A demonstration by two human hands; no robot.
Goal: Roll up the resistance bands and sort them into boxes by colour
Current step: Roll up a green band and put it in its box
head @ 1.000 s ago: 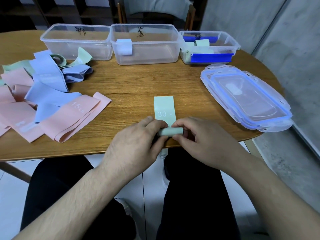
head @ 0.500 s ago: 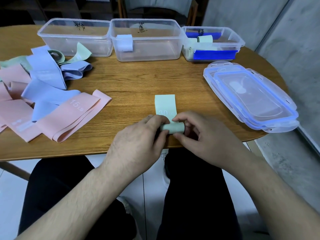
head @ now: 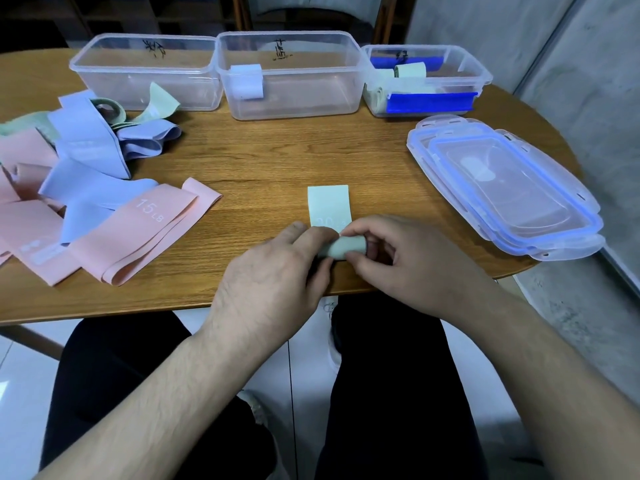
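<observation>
Spanning most of the frame, the round wooden worktop [head: 270, 157] carries everything. At right lies a stack of clear lids [head: 505, 188] with blue seals. Along the top stand three clear boxes: the left box [head: 145, 69] looks bare inside, the middle box [head: 291, 74] has a pale blue roll [head: 246, 81] against its front wall, and the right box [head: 427, 79] holds green rolls and a blue strip. A loose heap of pink, blue and green bands [head: 79, 188] sprawls at left, one pink band marked 15 LB. Low in the centre, near the worktop's front edge, both hands work the green band [head: 329, 206]: its flat tail points up the frame, its rolled end pinched between the left hand [head: 273, 282] and the right hand [head: 398, 261], fingers [head: 353, 252] curled round the roll.
</observation>
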